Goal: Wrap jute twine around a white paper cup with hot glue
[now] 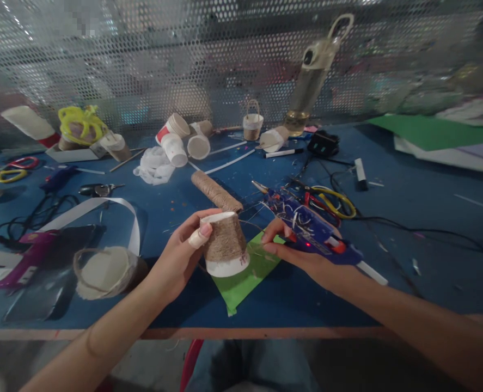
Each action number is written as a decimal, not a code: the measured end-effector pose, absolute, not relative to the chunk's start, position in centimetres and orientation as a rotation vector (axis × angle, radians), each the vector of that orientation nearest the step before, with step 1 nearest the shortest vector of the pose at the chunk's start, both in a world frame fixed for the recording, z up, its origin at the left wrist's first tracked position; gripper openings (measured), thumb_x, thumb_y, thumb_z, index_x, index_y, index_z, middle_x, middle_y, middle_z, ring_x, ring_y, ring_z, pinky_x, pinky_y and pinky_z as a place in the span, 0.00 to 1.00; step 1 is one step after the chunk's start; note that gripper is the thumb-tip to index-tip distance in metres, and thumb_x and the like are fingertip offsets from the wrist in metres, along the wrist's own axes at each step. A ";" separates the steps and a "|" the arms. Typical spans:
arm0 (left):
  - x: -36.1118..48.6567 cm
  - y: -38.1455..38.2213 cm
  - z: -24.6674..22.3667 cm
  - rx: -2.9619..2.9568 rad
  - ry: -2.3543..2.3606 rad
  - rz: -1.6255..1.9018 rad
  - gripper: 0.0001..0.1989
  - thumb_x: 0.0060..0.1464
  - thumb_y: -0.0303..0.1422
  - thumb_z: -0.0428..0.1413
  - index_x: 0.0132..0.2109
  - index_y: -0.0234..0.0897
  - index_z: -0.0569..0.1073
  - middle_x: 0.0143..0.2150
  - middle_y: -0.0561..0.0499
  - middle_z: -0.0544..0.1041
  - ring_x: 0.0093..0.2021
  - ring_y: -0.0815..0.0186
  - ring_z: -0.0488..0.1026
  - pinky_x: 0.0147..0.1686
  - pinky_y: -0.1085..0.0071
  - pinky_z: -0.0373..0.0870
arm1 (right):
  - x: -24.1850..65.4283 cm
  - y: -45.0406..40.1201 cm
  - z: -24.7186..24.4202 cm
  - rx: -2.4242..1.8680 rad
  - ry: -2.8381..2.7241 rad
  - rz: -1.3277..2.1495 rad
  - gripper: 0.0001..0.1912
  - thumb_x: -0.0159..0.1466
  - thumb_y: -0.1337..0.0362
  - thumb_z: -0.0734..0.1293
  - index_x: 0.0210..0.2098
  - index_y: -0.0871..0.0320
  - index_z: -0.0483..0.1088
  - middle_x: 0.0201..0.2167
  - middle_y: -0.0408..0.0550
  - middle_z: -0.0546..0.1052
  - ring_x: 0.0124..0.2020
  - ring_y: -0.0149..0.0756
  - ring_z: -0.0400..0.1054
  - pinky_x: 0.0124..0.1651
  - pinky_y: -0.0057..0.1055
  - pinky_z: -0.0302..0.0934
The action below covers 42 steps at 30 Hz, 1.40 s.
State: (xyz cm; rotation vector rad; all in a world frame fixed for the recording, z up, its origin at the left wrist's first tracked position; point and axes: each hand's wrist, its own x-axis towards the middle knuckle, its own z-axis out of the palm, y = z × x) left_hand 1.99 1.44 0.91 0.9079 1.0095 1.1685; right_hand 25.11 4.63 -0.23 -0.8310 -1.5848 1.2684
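My left hand (pixel 188 239) grips a white paper cup (pixel 225 242) wrapped in brown twine, tilted, with a white band bare at its lower end. To its right, my right hand (pixel 284 245) has thumb and fingers pinched on a thin strand of twine (pixel 251 224) that runs toward the cup. A blue glue gun (pixel 306 223) with a lit red light lies beside and above that hand; whether the hand touches it is unclear. Below the cup is a green sheet (pixel 245 275). Behind it lies a roll of twine (pixel 214 190).
Scissors (pixel 335 201), a black plug (pixel 323 144) and cables lie at the right. Paper cups (pixel 176 149) and a tall bottle (pixel 310 81) stand along the mesh. A twine-handled cup (pixel 106 272) and a purple item (pixel 24 258) are at the left.
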 end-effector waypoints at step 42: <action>2.2 1.1 1.1 0.903 0.882 1.119 0.27 0.46 0.49 0.66 0.51 0.42 0.75 0.49 0.48 0.78 0.45 0.61 0.75 0.43 0.69 0.71 | 25.1 4.6 0.2 -0.893 -1.513 1.582 0.10 0.60 0.61 0.74 0.37 0.51 0.69 0.38 0.42 0.81 0.40 0.37 0.77 0.46 0.38 0.72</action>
